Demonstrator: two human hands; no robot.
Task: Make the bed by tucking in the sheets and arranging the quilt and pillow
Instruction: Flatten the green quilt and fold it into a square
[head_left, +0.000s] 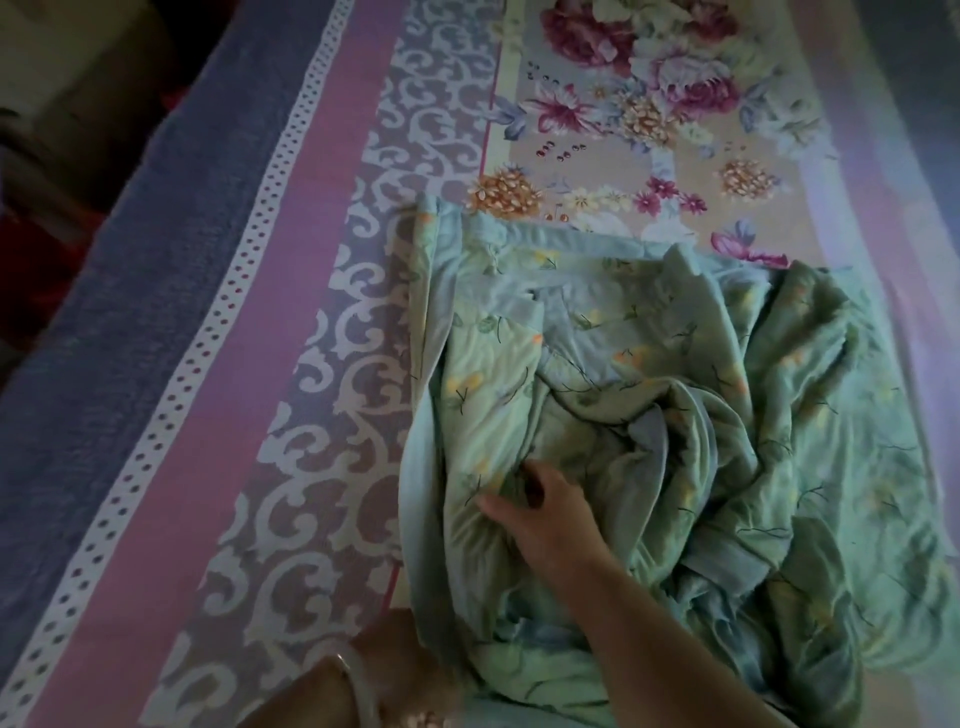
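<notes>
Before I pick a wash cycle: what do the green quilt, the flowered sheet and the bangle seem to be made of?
Quilt: soft padded cloth, likely cotton; matte, in puffy crumpled folds. Sheet: smooth printed woven cloth, matte, lying flat. Bangle: pale, glossy, slightly translucent; jade, glass or plastic, cannot tell.

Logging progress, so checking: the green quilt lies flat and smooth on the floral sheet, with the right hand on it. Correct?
Not quite. The head view shows the green quilt crumpled in folds, not flat and smooth. It does lie on the floral sheet, with the right hand on it.
</notes>
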